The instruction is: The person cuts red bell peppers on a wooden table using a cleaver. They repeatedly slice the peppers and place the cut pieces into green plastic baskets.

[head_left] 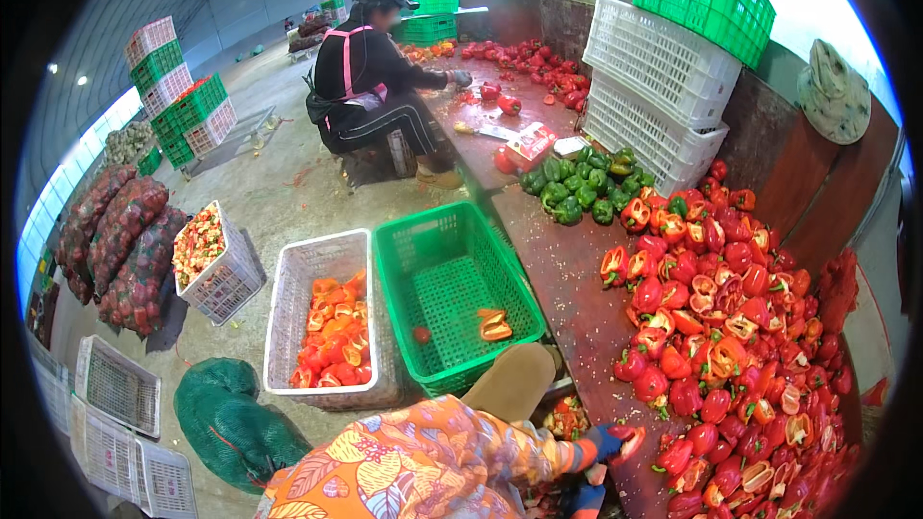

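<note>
My left hand (600, 445), in a blue and orange glove, grips a cut piece of red bell pepper (630, 445) at the table's near edge. Just below it, my right hand (585, 499) wears a matching glove and is partly cut off by the frame's bottom. What its fingers do is hidden. A heap of whole and halved red bell peppers (721, 346) covers the red-brown table (555, 288) beyond my hands. Under the table edge, a container of pepper scraps (566, 418) shows beside my knee. My orange patterned sleeve (433, 454) fills the bottom middle.
A green crate (461, 210) holds a few pepper pieces. Beside it, a white crate (319, 393) holds cut orange-red peppers. Green peppers (588, 184), a knife (487, 130) and stacked white crates (649, 79) are farther along. A co-worker (353, 72) sits there; a green mesh sack (223, 425) lies left.
</note>
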Tool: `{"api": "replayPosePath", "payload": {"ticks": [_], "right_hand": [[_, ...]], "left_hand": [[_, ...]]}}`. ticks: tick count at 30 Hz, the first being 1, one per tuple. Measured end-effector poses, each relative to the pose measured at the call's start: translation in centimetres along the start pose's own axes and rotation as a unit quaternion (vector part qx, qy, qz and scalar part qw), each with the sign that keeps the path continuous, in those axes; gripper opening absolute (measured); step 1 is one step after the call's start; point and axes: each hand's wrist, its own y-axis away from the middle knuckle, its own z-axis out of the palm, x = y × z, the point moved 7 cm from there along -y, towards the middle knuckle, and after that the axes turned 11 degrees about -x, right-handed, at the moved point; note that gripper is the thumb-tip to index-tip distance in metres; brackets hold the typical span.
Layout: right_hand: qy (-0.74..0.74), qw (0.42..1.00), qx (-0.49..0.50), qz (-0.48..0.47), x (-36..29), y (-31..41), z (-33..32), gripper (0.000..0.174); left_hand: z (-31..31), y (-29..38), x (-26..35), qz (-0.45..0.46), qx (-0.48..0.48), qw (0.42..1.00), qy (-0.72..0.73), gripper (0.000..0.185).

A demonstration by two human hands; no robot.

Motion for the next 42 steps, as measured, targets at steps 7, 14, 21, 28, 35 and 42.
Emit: {"api": "replayPosePath", "payload": {"ticks": [7,14,21,28,35,42], "right_hand": [[0.104,0.969,0.062,0.215,2.5,2.7,-2.1,0.036],[-0.022,0.89,0.163,0.425,5.4,5.2,-13.1,0.02],[0.136,0.886,0.186,0.403,9.7,-6.4,-15.7,0.04],[-0.262,0.893,0.046,0.362,9.9,-8.3,-16.4,0.049],[-0.411,0.87,0.221,0.163,0.2,-4.9,-8.8,0.038],[-0.001,0.961,0.141,0.237,0.0,-4.9,-9.1,0.032]], "left_hand": [[2.0,-1.8,8.4,0.074,0.15,0.935,-0.314,0.055],[-19.2,10.9,26.8,0.007,0.317,0.709,-0.631,0.067],[-18.4,9.7,22.1,0.064,0.262,0.824,-0.498,0.05],[-1.8,1.5,8.4,-0.191,0.145,0.952,0.191,0.033],[4.1,0.0,11.6,0.082,-0.118,0.836,-0.529,0.039],[3.4,3.0,9.2,-0.161,-0.023,0.939,0.303,0.038]]}}
